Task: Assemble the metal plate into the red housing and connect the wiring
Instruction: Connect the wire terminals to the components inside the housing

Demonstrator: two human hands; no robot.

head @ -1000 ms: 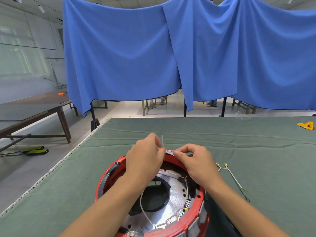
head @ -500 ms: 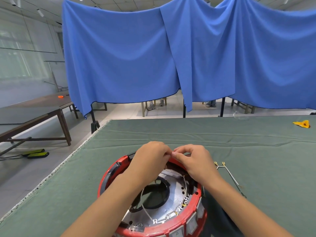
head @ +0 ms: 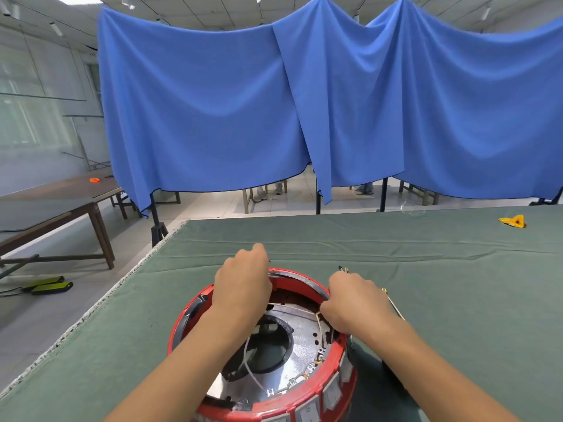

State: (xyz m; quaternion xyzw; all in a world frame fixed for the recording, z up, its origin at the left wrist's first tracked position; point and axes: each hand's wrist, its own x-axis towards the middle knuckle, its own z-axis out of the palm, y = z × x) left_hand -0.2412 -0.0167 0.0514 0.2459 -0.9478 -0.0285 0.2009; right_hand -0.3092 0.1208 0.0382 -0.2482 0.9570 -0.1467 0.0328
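The red housing (head: 304, 400) is seen on the green cloth (head: 426, 284), the metal plate (head: 304, 348) seated inside; its far rim is gripped by the left hand (head: 243, 287) (fingers curled over); a white wire (head: 292, 308) is pinched by the right hand (head: 350, 303).

left hand (head: 243, 280): fingers curled, pinching | right hand (head: 353, 303): fingers curled, pinching

Red housing (head: 307, 400) — glossy plastic; metal plate (head: 304, 345) shiny (speckled); table cover (head: 426, 269) — matt green cloth.
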